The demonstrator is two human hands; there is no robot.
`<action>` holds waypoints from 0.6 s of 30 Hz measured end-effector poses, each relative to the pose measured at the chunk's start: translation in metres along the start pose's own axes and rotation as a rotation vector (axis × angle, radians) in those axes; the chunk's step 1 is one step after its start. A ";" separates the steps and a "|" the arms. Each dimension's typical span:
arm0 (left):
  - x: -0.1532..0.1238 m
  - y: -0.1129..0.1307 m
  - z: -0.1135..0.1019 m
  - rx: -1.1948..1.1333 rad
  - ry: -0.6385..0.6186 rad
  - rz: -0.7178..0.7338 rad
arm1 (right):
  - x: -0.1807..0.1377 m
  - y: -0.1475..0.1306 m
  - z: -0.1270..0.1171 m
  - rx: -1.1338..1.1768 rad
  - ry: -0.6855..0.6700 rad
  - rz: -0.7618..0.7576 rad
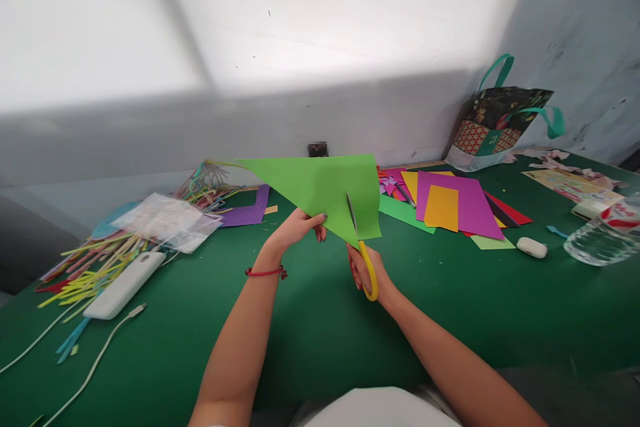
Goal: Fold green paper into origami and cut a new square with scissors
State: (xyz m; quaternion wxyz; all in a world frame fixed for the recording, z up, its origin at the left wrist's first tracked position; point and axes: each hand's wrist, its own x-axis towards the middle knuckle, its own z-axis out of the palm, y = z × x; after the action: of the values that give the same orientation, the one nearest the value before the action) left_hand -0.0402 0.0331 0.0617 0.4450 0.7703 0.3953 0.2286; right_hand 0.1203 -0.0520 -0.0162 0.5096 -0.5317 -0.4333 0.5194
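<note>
A bright green sheet of paper (320, 180) is held up above the green table, its left end running to a point. My left hand (300, 228) pinches its lower edge, thumb on the near face and fingers partly hidden. Yellow-handled scissors (369, 273) are gripped in my right hand (367, 270), just below the sheet. One metal blade lies upward across the near face of the paper, toward its right part; the other blade is hidden behind it. A red bracelet circles my left wrist.
Coloured paper sheets (465, 203) lie at the right, near a white earbud case (532, 247) and a plastic bottle (607, 233). A patterned bag (500, 123) stands against the wall. Left are paper strips (85, 280), a plastic bag (167, 217), a white power bank (125, 285) and cables.
</note>
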 end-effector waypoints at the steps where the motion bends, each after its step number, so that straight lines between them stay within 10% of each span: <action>1: 0.000 0.000 0.000 -0.003 0.000 0.000 | -0.001 0.000 0.000 0.000 0.002 0.001; 18: -0.001 0.006 0.001 0.013 0.159 -0.025 | 0.000 -0.005 -0.004 -0.066 -0.003 0.021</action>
State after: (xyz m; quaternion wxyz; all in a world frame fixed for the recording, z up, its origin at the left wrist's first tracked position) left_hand -0.0377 0.0297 0.0663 0.4100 0.7478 0.4404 0.2808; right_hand 0.1241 -0.0523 -0.0118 0.4857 -0.5518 -0.4455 0.5111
